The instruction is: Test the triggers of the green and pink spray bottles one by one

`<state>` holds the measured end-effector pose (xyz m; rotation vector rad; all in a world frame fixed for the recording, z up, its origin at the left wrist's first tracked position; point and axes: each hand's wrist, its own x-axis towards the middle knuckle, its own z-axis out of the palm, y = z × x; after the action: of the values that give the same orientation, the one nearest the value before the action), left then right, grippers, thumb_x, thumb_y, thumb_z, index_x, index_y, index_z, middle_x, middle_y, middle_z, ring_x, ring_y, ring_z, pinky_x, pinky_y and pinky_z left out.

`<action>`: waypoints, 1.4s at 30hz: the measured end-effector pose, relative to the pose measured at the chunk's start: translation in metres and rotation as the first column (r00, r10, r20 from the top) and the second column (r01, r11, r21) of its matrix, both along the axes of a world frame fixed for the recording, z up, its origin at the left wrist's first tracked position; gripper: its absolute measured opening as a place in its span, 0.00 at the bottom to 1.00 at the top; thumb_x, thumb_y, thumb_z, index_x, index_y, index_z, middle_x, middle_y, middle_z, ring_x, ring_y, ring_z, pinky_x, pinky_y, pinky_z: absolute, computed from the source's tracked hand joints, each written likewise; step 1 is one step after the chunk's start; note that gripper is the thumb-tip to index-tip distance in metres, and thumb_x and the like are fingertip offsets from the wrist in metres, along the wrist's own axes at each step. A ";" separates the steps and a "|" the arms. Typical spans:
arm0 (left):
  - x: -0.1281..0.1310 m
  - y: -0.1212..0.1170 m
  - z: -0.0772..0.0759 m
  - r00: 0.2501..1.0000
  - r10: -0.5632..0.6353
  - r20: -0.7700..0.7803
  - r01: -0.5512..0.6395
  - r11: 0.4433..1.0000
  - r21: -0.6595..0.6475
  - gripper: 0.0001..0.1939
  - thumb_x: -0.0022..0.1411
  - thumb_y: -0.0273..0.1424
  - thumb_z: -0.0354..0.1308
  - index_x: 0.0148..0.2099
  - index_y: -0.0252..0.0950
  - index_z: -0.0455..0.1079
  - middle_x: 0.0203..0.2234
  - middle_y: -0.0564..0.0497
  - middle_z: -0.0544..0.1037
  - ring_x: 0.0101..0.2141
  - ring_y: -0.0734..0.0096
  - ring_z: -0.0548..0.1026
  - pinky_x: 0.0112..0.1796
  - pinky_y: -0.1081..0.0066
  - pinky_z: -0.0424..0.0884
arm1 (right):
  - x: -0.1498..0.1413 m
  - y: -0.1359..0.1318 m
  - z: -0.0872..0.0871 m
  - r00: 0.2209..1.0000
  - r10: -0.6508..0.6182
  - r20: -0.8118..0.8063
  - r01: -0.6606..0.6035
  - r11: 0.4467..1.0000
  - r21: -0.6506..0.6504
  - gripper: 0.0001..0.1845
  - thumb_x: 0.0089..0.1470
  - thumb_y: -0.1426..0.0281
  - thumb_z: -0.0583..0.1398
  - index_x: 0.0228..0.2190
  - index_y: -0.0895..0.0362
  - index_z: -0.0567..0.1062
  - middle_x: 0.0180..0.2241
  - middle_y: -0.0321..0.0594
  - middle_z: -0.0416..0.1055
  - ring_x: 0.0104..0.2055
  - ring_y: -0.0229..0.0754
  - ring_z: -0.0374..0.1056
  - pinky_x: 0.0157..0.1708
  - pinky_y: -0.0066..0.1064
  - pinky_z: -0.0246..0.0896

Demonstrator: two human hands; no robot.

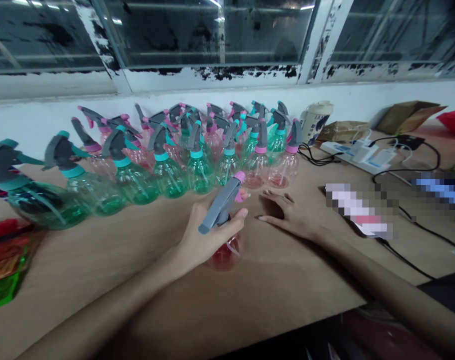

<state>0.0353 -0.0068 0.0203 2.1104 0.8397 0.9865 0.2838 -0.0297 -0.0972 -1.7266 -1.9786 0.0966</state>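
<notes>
A clear pink spray bottle [225, 252] with a grey and pink trigger head stands at the middle of the table in front of me. My left hand [208, 227] is wrapped round its neck, just under the head, with the fingers partly hidden behind it. To the right of this bottle, my right hand [291, 212] rests on the tabletop, thumb and fingers apart and holding nothing. Beyond both hands stand several more spray bottles, among them a green one with a turquoise collar [200, 175] and a pink one with a pink collar [283, 172].
A power strip [357, 155] with chargers and black cables lies at the right. Nearer is a phone with a blurred screen [357, 210]. A printed cup [317, 120] stands by the wall. Red and green packets [7, 265] lie at the left edge of the wooden table [144, 285].
</notes>
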 end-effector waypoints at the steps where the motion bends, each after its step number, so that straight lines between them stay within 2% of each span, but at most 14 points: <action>1: 0.000 0.000 0.000 1.000 0.009 -0.006 -0.009 1.000 0.013 0.09 0.55 0.32 0.57 0.40 0.37 0.68 0.18 0.59 0.63 0.18 0.76 0.60 0.23 0.72 0.64 | 0.000 0.000 0.000 1.000 -0.002 0.001 0.002 1.000 0.001 0.36 0.52 0.49 0.54 0.59 0.49 0.55 0.59 0.44 0.58 0.63 0.53 0.50 0.60 0.57 0.40; 4: 0.001 0.002 0.001 0.999 -0.024 -0.023 0.025 0.999 0.046 0.08 0.55 0.32 0.58 0.39 0.38 0.68 0.21 0.58 0.68 0.20 0.76 0.63 0.27 0.71 0.67 | -0.001 0.000 0.001 1.000 -0.010 0.005 0.010 1.000 0.001 0.36 0.52 0.49 0.54 0.59 0.50 0.57 0.59 0.45 0.59 0.62 0.53 0.52 0.60 0.57 0.40; 7: 0.003 0.003 0.002 0.999 -0.045 -0.024 0.046 0.999 0.019 0.06 0.56 0.32 0.58 0.36 0.38 0.67 0.22 0.58 0.70 0.23 0.76 0.67 0.31 0.70 0.69 | -0.001 0.000 0.001 1.000 -0.005 0.004 0.005 1.000 -0.006 0.36 0.52 0.49 0.54 0.58 0.51 0.57 0.59 0.46 0.59 0.62 0.52 0.51 0.60 0.56 0.40; 12: 0.004 -0.001 0.004 0.999 -0.015 -0.035 0.013 0.998 -0.058 0.07 0.57 0.34 0.57 0.29 0.37 0.64 0.17 0.59 0.62 0.18 0.78 0.60 0.20 0.75 0.61 | 0.000 0.000 0.001 1.000 0.004 -0.004 -0.004 1.000 -0.006 0.37 0.52 0.48 0.54 0.58 0.51 0.57 0.60 0.46 0.58 0.63 0.52 0.51 0.60 0.57 0.39; 16: 0.002 0.001 0.004 0.999 -0.048 -0.006 0.047 0.997 -0.058 0.06 0.57 0.34 0.56 0.35 0.37 0.65 0.18 0.59 0.63 0.19 0.77 0.59 0.22 0.73 0.60 | 0.000 0.000 0.001 1.000 0.005 -0.005 -0.005 1.000 -0.002 0.37 0.52 0.48 0.54 0.58 0.50 0.56 0.60 0.45 0.58 0.63 0.52 0.51 0.60 0.57 0.39; 21: 0.001 0.004 -0.001 1.000 -0.007 0.012 0.007 1.000 0.016 0.06 0.55 0.33 0.57 0.32 0.39 0.62 0.17 0.60 0.59 0.18 0.77 0.57 0.21 0.72 0.59 | 0.001 0.000 0.000 1.000 0.011 -0.004 -0.011 1.000 -0.006 0.37 0.52 0.48 0.54 0.59 0.50 0.56 0.60 0.45 0.57 0.63 0.52 0.50 0.61 0.57 0.39; 26: 0.000 0.003 -0.004 1.000 0.012 0.015 -0.012 1.000 0.022 0.05 0.54 0.33 0.58 0.33 0.40 0.65 0.12 0.61 0.55 0.17 0.75 0.60 0.19 0.72 0.59 | 0.003 0.001 -0.003 1.000 0.023 0.005 -0.023 1.000 0.014 0.37 0.52 0.50 0.55 0.59 0.48 0.54 0.59 0.45 0.58 0.62 0.53 0.51 0.60 0.57 0.41; 32: 0.000 -0.001 -0.005 1.000 0.026 0.004 -0.026 1.000 0.007 0.04 0.55 0.32 0.57 0.34 0.39 0.66 0.12 0.62 0.52 0.16 0.75 0.58 0.19 0.72 0.57 | 0.003 0.000 -0.005 1.000 0.017 0.012 -0.017 1.000 0.009 0.37 0.52 0.50 0.55 0.59 0.49 0.54 0.60 0.44 0.58 0.62 0.52 0.51 0.61 0.57 0.39; 42: 0.002 0.001 -0.004 0.999 0.011 -0.044 -0.010 1.000 0.024 0.09 0.56 0.34 0.57 0.41 0.39 0.68 0.13 0.62 0.56 0.17 0.75 0.61 0.20 0.72 0.61 | 0.000 -0.002 -0.001 1.000 0.024 0.006 -0.024 1.000 0.017 0.37 0.52 0.49 0.55 0.59 0.50 0.55 0.59 0.46 0.59 0.62 0.53 0.51 0.60 0.58 0.42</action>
<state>0.0372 -0.0059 0.0166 2.1570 0.8653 0.9623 0.2841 -0.0317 -0.0984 -1.6944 -1.9989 0.0827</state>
